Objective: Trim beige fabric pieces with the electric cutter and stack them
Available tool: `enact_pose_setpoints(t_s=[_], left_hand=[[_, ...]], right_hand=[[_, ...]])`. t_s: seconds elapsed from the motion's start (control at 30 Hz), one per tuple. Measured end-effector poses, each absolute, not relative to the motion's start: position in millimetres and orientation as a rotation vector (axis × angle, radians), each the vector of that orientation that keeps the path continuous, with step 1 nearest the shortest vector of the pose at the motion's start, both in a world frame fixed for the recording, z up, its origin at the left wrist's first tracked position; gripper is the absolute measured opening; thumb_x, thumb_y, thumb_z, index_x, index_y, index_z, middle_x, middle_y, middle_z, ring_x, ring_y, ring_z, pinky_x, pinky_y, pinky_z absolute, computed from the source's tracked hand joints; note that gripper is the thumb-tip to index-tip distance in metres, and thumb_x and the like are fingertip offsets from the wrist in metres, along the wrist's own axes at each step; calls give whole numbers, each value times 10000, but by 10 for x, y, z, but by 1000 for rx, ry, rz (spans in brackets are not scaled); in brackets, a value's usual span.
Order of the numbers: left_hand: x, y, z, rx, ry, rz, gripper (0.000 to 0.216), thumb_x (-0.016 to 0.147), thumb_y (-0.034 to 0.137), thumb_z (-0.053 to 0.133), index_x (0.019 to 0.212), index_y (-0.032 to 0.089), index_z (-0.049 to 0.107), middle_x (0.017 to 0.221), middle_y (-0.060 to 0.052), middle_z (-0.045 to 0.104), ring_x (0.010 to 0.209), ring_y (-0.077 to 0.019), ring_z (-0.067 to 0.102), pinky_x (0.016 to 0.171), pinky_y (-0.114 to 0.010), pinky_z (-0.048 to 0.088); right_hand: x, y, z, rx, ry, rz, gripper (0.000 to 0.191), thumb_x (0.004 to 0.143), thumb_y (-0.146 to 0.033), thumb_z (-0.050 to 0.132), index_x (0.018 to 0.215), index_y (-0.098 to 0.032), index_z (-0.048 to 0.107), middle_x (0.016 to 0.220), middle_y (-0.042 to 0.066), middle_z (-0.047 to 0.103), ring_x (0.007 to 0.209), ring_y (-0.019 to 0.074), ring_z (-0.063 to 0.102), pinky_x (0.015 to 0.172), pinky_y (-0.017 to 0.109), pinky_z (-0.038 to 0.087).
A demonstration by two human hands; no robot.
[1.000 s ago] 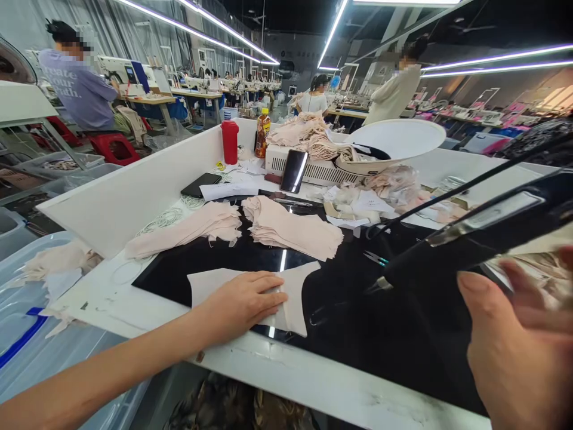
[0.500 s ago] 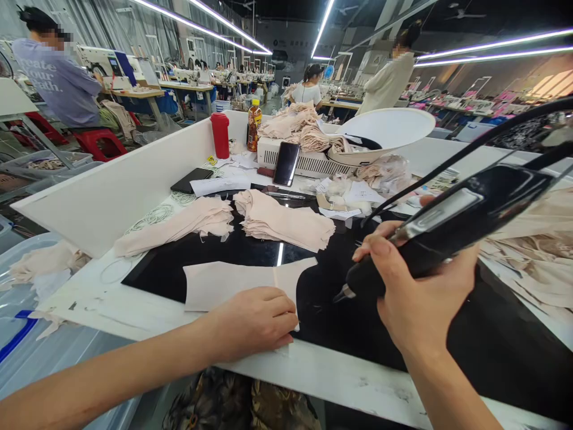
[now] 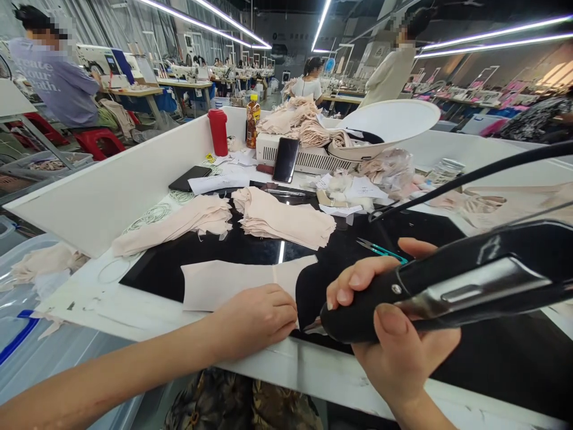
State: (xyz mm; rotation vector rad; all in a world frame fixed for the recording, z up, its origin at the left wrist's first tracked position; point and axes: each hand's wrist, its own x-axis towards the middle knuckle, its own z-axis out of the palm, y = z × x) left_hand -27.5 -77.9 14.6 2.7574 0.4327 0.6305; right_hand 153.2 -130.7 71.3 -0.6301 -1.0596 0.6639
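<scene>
A pale pink fabric piece (image 3: 228,282) lies flat on the black panel, a thin band crossing it near its right end. My left hand (image 3: 257,319) is closed at the fabric's lower right corner, fingers together and pressing it down; the fingertips are partly hidden. My right hand (image 3: 403,334) grips a black corded handheld tool (image 3: 474,280) with a silver strip, thumb on the near side. The tool's pointed metal tip (image 3: 314,326) is low over the panel, just right of my left fingers; I cannot tell whether it touches anything.
Two stacks of cut fabric, a left stack (image 3: 179,224) and a middle stack (image 3: 286,218), lie behind. Teal thread snips (image 3: 382,249) rest beyond my right hand. A phone (image 3: 286,160), red cup (image 3: 218,132) and bottle (image 3: 253,122) stand farther back. The black cord (image 3: 470,179) arches at right.
My right hand has brought the tool left and down, its tip now close to my left hand. The teal snips have come into view. My left hand and the fabric have stayed nearly still.
</scene>
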Motion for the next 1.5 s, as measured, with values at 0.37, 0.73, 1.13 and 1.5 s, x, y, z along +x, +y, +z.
enact_pose_setpoints(t_s=[0.37, 0.73, 1.13, 1.5], left_hand=[[-246, -803, 155, 2696, 455, 639, 161, 1077, 187, 561, 989, 160, 692, 1005, -66, 739, 959, -198, 690, 902, -305, 545], [-253, -807, 138, 2672, 468, 639, 151, 1070, 178, 569, 989, 164, 696, 1019, -63, 744, 964, -191, 691, 906, -304, 552], [-222, -713, 231, 2675, 545, 578, 212, 1109, 226, 543, 990, 166, 708, 1012, -66, 735, 988, -207, 685, 925, -323, 539], [-179, -685, 187, 2660, 614, 595, 102, 1068, 212, 625, 999, 174, 690, 1008, -49, 714, 968, -210, 673, 916, -320, 527]], right_hand=[[1496, -1281, 696, -630, -1065, 648, 484, 906, -310, 830, 1325, -289, 588, 876, -14, 653, 642, 167, 629, 532, 322, 573], [1506, -1281, 696, -704, -1091, 593, 494, 911, -383, 814, 1324, -306, 553, 863, -24, 612, 623, 168, 596, 525, 322, 558], [1485, -1280, 693, -724, -1096, 551, 488, 897, -375, 817, 1307, -303, 562, 842, -4, 601, 603, 176, 574, 503, 337, 560], [1486, -1298, 703, -719, -1082, 572, 483, 893, -358, 831, 1298, -296, 574, 848, -12, 613, 612, 171, 584, 526, 337, 562]])
